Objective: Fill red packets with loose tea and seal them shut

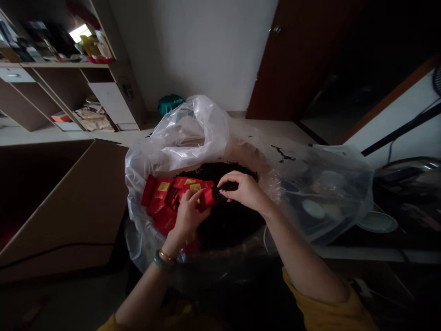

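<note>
My left hand (191,209) is closed around a small red packet (207,198), whose mouth faces right. At that mouth my right hand (243,188) pinches some dark, loose leaf-like material, its thumb and fingertips close together. Below both hands lies a heap of the same dark loose leaves (227,225), inside a large clear plastic bag (138,161) with its rim folded open. Several red packets with gold labels (161,197) are piled on the left side of the bag, partly under my left hand.
An open cardboard box (76,202) stands at the left. To the right are another clear plastic bag (344,184) and a round, pale lid (377,222). Dark bits (284,154) lie scattered on the light surface behind. A shelf unit (69,69) and a brown door (285,59) stand farther back.
</note>
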`<state>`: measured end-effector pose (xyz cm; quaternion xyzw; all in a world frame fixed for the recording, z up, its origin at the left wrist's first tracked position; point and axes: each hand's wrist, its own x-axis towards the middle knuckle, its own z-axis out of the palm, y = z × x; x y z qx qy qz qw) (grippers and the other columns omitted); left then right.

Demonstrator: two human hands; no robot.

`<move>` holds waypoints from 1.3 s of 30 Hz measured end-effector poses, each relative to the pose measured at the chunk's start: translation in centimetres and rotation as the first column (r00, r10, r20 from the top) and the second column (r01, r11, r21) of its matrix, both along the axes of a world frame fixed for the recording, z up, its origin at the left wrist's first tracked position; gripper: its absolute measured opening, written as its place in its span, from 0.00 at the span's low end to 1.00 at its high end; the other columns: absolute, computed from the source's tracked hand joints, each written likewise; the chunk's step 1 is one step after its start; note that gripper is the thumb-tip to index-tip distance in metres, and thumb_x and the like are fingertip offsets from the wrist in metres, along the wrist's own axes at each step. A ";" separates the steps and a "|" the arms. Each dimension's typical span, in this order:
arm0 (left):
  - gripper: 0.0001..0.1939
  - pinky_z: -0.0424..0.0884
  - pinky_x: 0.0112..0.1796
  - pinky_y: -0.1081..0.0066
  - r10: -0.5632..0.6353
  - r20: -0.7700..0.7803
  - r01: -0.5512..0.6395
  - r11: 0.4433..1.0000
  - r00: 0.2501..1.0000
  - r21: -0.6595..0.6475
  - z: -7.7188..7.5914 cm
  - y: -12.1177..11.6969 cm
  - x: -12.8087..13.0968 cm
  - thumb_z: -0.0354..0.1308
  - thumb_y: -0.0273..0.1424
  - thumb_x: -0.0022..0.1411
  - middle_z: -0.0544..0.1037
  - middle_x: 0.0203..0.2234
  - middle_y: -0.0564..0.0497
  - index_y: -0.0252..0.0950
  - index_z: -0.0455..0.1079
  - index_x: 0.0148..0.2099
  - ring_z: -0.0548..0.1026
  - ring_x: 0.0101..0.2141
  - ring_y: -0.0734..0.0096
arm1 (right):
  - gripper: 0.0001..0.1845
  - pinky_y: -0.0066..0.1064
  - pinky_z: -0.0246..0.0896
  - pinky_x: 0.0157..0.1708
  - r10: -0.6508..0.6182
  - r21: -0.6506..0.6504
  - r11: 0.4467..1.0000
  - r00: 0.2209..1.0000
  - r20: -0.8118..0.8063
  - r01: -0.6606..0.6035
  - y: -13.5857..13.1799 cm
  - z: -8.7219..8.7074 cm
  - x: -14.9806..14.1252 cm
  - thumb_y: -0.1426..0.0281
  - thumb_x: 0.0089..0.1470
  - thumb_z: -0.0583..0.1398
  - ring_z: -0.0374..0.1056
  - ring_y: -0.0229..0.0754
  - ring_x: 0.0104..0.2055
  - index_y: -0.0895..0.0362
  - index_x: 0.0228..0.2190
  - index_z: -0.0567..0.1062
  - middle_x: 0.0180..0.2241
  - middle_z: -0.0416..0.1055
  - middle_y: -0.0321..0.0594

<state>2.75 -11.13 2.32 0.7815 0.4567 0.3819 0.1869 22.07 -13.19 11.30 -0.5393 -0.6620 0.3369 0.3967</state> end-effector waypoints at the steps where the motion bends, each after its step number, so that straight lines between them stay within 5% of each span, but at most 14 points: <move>1: 0.26 0.72 0.37 0.66 -0.003 0.000 0.003 1.000 1.000 -0.001 0.1 -0.1 0.2 0.64 0.28 0.47 0.70 0.37 0.49 0.40 0.70 0.51 0.71 0.35 0.67 | 0.08 0.29 0.72 0.30 -0.003 0.034 0.999 0.999 0.041 0.002 0.0 0.2 -0.2 0.75 0.44 0.64 0.70 0.36 0.31 0.56 0.31 0.79 0.39 0.70 0.39; 6: 0.26 0.73 0.37 0.66 -0.001 0.022 0.001 1.000 1.000 -0.003 -0.1 -0.2 0.6 0.64 0.29 0.48 0.69 0.37 0.50 0.39 0.70 0.52 0.72 0.35 0.67 | 0.19 0.36 0.64 0.50 -0.019 0.157 0.987 0.981 0.194 -0.012 -0.1 0.5 -0.8 0.78 0.43 0.65 0.70 0.41 0.45 0.54 0.40 0.77 0.41 0.73 0.40; 11: 0.26 0.73 0.37 0.67 0.013 0.004 -0.013 1.000 1.000 -0.014 -0.5 -0.3 0.5 0.64 0.30 0.48 0.69 0.37 0.50 0.40 0.70 0.52 0.72 0.36 0.67 | 0.24 0.35 0.67 0.47 -0.022 0.116 0.993 0.987 0.157 0.003 -0.5 0.2 -0.4 0.78 0.41 0.66 0.70 0.40 0.43 0.55 0.44 0.75 0.43 0.71 0.41; 16: 0.26 0.72 0.38 0.66 0.011 -0.005 -0.011 1.000 1.000 0.001 -0.3 -0.4 0.7 0.64 0.29 0.48 0.69 0.36 0.50 0.40 0.69 0.52 0.72 0.36 0.66 | 0.18 0.27 0.72 0.36 0.022 0.071 0.997 1.000 0.017 -0.023 -0.6 -0.4 -1.1 0.81 0.44 0.61 0.71 0.36 0.37 0.56 0.39 0.76 0.40 0.68 0.39; 24: 0.32 0.72 0.41 0.60 0.053 -0.105 -0.049 0.998 0.993 0.049 -1.3 -0.4 0.9 0.66 0.32 0.46 0.70 0.39 0.47 0.37 0.63 0.55 0.71 0.41 0.58 | 0.20 0.32 0.67 0.49 0.108 0.092 0.990 0.994 0.018 -0.110 -0.3 -1.8 -3.0 0.83 0.52 0.53 0.70 0.38 0.47 0.56 0.42 0.75 0.44 0.73 0.41; 27: 0.31 0.71 0.41 0.59 0.115 -0.156 -0.109 0.993 0.981 0.045 -1.5 -0.5 1.2 0.66 0.32 0.46 0.71 0.39 0.46 0.38 0.63 0.54 0.71 0.42 0.56 | 0.18 0.31 0.70 0.44 0.095 0.055 0.994 0.995 -0.043 -0.092 -0.2 -1.8 -2.0 0.80 0.55 0.50 0.71 0.38 0.46 0.56 0.42 0.74 0.44 0.72 0.42; 30: 0.28 0.72 0.40 0.61 0.124 -0.176 -0.121 0.992 0.977 0.027 -1.5 -0.6 1.2 0.65 0.32 0.48 0.71 0.38 0.47 0.37 0.65 0.52 0.71 0.41 0.57 | 0.14 0.31 0.71 0.38 0.002 -0.055 0.998 0.990 0.139 0.006 -0.5 -1.4 0.3 0.78 0.56 0.51 0.72 0.38 0.40 0.57 0.40 0.74 0.42 0.73 0.42; 32: 0.27 0.72 0.41 0.61 0.111 -0.170 -0.109 0.994 0.979 0.022 -1.4 -0.5 1.1 0.65 0.33 0.49 0.71 0.38 0.47 0.37 0.65 0.52 0.71 0.40 0.58 | 0.10 0.35 0.68 0.43 0.072 -0.174 0.985 0.881 0.467 0.012 -1.0 -1.4 1.8 0.77 0.52 0.57 0.72 0.43 0.41 0.58 0.36 0.75 0.38 0.74 0.43; 34: 0.26 0.72 0.41 0.62 0.079 -0.166 -0.078 0.997 0.983 0.013 -1.3 -0.5 1.0 0.65 0.33 0.49 0.71 0.38 0.47 0.37 0.65 0.52 0.71 0.40 0.59 | 0.15 0.39 0.67 0.45 0.237 -0.353 0.935 0.683 0.691 0.033 -1.7 -1.8 2.7 0.76 0.45 0.63 0.71 0.50 0.44 0.60 0.39 0.75 0.40 0.73 0.47; 36: 0.26 0.71 0.42 0.62 0.044 -0.159 -0.044 0.999 0.986 0.003 -1.3 -0.5 1.0 0.65 0.31 0.50 0.71 0.39 0.47 0.38 0.66 0.52 0.71 0.40 0.60 | 0.28 0.40 0.67 0.43 0.339 -0.454 0.884 0.516 0.787 0.113 -2.6 -2.8 2.7 0.76 0.39 0.67 0.71 0.55 0.45 0.62 0.45 0.72 0.45 0.70 0.52; 39: 0.26 0.71 0.43 0.61 0.016 -0.141 -0.017 1.000 0.990 -0.006 -1.1 -0.6 1.0 0.64 0.31 0.50 0.72 0.41 0.48 0.39 0.66 0.53 0.72 0.40 0.61 | 0.40 0.39 0.68 0.40 0.345 -0.435 0.880 0.374 0.861 0.190 -3.7 -4.8 1.6 0.77 0.37 0.68 0.70 0.56 0.45 0.61 0.53 0.65 0.50 0.65 0.56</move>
